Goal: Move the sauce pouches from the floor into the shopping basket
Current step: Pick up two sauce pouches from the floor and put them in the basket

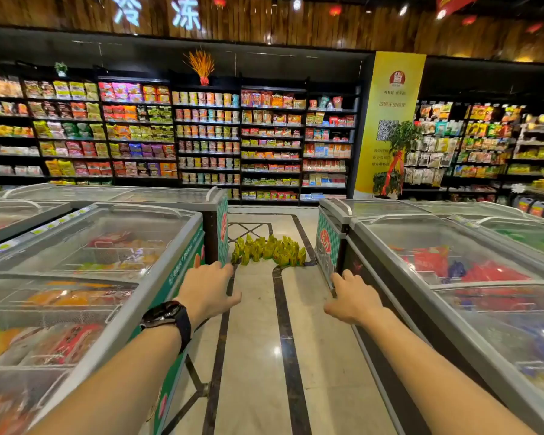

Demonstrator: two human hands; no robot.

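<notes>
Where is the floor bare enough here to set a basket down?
Bare marble aisle floor lies between the two glass-topped chest freezers, nearer than the cluster of yellow-green sauce pouches. It is crowded where those pouches fill the aisle's far end. Both hands are empty.

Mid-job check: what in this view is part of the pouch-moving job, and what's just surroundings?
For the job:
- sauce pouches, yellow-green, clustered on the floor between the freezers
- left hand and right hand, both empty
- shopping basket: not in view

Surroundings:
- left freezer
- right freezer
- snack shelves
- yellow banner
</notes>
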